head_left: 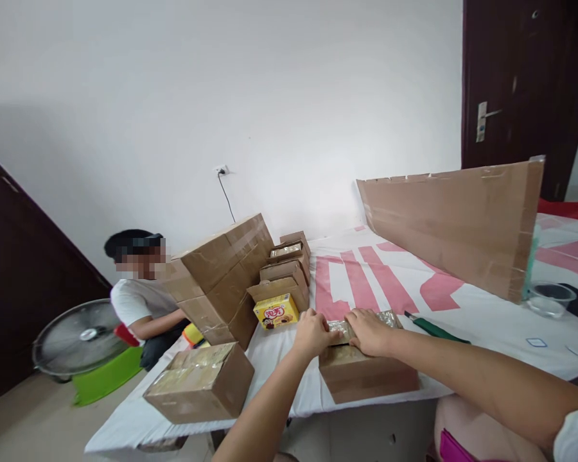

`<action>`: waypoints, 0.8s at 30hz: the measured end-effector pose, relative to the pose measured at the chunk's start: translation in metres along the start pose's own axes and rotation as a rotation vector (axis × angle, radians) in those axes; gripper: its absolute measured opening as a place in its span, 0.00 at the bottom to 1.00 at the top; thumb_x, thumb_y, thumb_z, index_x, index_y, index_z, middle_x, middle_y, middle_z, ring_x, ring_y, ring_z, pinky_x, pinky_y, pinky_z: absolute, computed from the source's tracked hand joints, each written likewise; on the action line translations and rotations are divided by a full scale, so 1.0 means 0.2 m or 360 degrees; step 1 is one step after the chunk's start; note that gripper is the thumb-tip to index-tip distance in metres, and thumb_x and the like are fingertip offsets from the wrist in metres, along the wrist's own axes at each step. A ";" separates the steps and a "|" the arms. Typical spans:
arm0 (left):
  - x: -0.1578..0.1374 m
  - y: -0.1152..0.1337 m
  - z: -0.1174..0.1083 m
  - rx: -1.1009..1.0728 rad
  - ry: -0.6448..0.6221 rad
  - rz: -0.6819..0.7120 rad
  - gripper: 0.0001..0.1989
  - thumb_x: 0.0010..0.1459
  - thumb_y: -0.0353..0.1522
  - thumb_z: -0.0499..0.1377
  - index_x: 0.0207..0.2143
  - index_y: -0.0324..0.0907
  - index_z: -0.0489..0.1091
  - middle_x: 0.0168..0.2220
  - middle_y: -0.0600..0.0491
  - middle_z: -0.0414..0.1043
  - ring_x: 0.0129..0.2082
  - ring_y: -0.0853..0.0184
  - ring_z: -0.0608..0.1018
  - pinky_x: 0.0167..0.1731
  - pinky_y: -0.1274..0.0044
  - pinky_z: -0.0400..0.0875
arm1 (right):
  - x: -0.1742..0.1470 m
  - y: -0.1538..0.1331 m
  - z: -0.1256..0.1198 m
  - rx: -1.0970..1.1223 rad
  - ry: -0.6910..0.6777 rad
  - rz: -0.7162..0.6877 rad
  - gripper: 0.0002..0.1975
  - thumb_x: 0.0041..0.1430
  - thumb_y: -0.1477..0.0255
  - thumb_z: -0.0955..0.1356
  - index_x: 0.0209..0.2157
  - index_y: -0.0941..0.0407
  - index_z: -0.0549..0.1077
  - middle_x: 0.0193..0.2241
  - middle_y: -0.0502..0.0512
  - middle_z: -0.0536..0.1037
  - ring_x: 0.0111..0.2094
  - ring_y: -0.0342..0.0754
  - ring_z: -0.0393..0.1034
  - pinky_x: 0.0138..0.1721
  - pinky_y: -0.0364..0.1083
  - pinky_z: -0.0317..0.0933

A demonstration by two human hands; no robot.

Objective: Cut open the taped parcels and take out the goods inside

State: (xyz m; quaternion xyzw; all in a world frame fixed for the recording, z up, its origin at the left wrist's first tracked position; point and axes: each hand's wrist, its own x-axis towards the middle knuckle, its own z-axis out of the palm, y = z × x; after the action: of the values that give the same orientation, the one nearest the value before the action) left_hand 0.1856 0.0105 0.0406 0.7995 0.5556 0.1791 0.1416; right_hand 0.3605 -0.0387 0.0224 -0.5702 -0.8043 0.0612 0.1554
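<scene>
A small cardboard box with clear packing tape across its top stands at the table's front edge, before me. My left hand is closed over its left end, fingers curled and thumb against the taped top. On the same top, further right, my right hand is closed, with bent fingers gripping at the taped flap. The fingertips of both hands are partly hidden. To the right, behind the box, lies a green-handled knife. Left of my left hand, a yellow printed box leans by an opened carton.
Another taped carton sits at the table's left corner. A large carton and several smaller ones stand behind it. A tall cardboard panel, a clear plastic bowl and a seated person beside a fan are around.
</scene>
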 end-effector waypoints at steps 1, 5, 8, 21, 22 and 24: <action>0.01 0.00 0.01 -0.0005 -0.0015 -0.0001 0.09 0.45 0.36 0.67 0.22 0.40 0.72 0.38 0.47 0.72 0.46 0.57 0.71 0.46 0.72 0.63 | 0.00 0.00 0.00 0.0000 0.0000 -0.0003 0.22 0.52 0.71 0.71 0.49 0.63 0.68 0.48 0.67 0.72 0.50 0.61 0.65 0.51 0.54 0.56; 0.05 -0.06 0.03 -0.0099 -0.0119 -0.0145 0.10 0.54 0.36 0.63 0.27 0.38 0.71 0.37 0.51 0.73 0.38 0.65 0.75 0.42 0.71 0.69 | -0.01 0.00 -0.02 0.0002 -0.0010 -0.0021 0.21 0.53 0.70 0.71 0.49 0.61 0.69 0.48 0.66 0.72 0.50 0.60 0.65 0.51 0.53 0.56; 0.07 -0.13 0.04 -0.0249 -0.0162 -0.0298 0.11 0.60 0.37 0.59 0.36 0.37 0.71 0.36 0.53 0.73 0.34 0.68 0.76 0.36 0.71 0.73 | -0.01 0.00 -0.02 0.0007 -0.0017 -0.0026 0.21 0.54 0.70 0.70 0.48 0.61 0.69 0.47 0.66 0.72 0.50 0.60 0.66 0.51 0.53 0.56; -0.07 -0.26 0.16 -0.1497 0.0276 -0.0491 0.15 0.54 0.27 0.61 0.17 0.39 0.62 0.37 0.52 0.75 0.33 0.71 0.75 0.35 0.76 0.72 | 0.00 0.02 0.00 -0.0005 -0.0003 -0.0047 0.19 0.55 0.70 0.70 0.48 0.61 0.69 0.47 0.65 0.73 0.49 0.59 0.66 0.51 0.53 0.56; -0.08 -0.26 0.17 -0.1614 0.0298 -0.0516 0.16 0.54 0.27 0.60 0.16 0.39 0.61 0.38 0.52 0.75 0.33 0.72 0.76 0.36 0.77 0.72 | 0.00 0.02 0.00 -0.0006 -0.0005 -0.0047 0.19 0.55 0.70 0.70 0.48 0.60 0.69 0.47 0.65 0.73 0.49 0.59 0.66 0.50 0.53 0.56; -0.11 -0.27 0.20 -0.1822 0.0325 -0.0569 0.15 0.55 0.28 0.60 0.17 0.39 0.62 0.38 0.52 0.75 0.34 0.72 0.76 0.37 0.77 0.72 | 0.00 0.02 0.00 -0.0006 -0.0009 -0.0047 0.19 0.54 0.70 0.70 0.47 0.60 0.69 0.47 0.64 0.73 0.49 0.59 0.66 0.50 0.53 0.56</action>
State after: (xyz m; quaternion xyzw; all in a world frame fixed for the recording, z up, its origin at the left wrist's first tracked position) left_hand 0.1513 0.0078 -0.0211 0.4695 0.5076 0.4986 0.5228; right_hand 0.3631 -0.0370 0.0212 -0.5583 -0.8133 0.0589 0.1529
